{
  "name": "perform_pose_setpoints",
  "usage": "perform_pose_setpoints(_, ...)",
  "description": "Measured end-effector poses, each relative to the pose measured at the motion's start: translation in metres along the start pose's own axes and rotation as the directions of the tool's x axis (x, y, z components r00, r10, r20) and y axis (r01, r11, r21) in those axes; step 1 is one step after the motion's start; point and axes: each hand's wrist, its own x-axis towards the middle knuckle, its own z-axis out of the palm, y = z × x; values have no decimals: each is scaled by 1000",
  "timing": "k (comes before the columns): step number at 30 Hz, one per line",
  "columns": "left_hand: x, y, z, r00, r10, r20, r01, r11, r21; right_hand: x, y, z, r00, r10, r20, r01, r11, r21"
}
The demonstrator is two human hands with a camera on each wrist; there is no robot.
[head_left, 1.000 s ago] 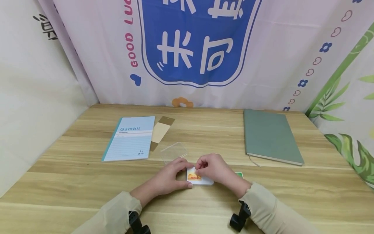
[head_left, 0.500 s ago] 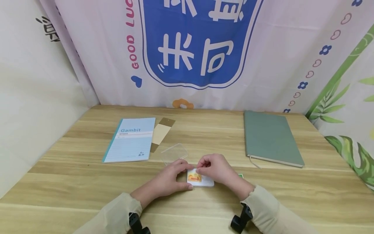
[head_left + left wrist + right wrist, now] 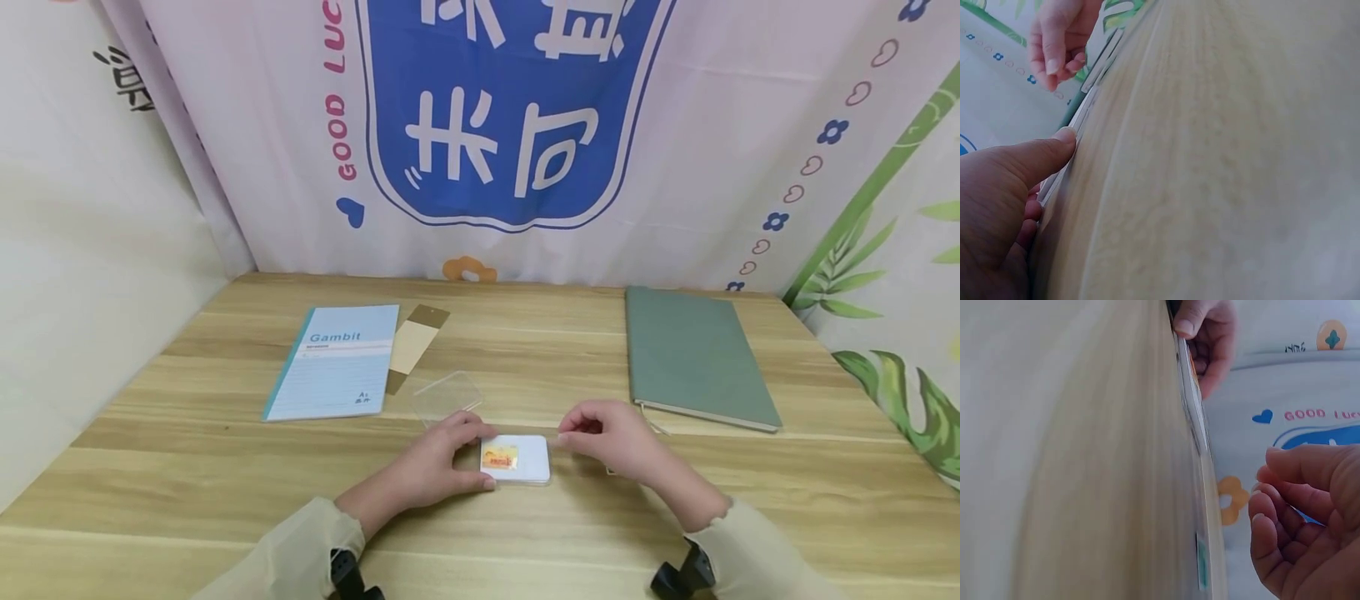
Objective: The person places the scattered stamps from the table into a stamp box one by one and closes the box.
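A flat, rounded white card lies on the table in front of me, with a clear edge showing around it. On its left half is a small orange-and-yellow picture. My left hand holds the card's left end, thumb at the near edge and fingers at the far edge. In the right wrist view the card shows edge-on with some thickness. My right hand is held off the card's right side, fingers loosely curled; nothing shows between thumb and fingertips.
Behind my left hand lies a clear plastic lid. A blue notebook partly covers a beige-and-brown card strip at the left. To the right is a green book. A small green-marked piece lies under my right hand.
My right hand has come away from the picture on the card and moved right, uncovering the card's right half. My left hand keeps its hold.
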Motion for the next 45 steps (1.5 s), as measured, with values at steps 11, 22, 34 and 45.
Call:
perform_pose_setpoints(11, 0, 0, -1, 1000, -2, 5, 2, 1000, -8, -23, 29, -31, 1000, 17, -12, -17, 1000, -11)
perform_pose_setpoints(22, -1, -1, 1, 1000, -7, -5, 7, 1000, 2, -32, 49, -32, 998, 57, 35, -57, 998, -14)
perform_pose_setpoints(34, 0, -1, 1, 1000, 2, -9, -3, 1000, -13, -31, 58, -24, 998, 33, -49, -32, 999, 11)
perform_pose_setpoints(45, 0, -1, 2, 1000, 0, -10, 0, 1000, -2, -33, 58, -20, 995, 54, -83, -50, 997, 50)
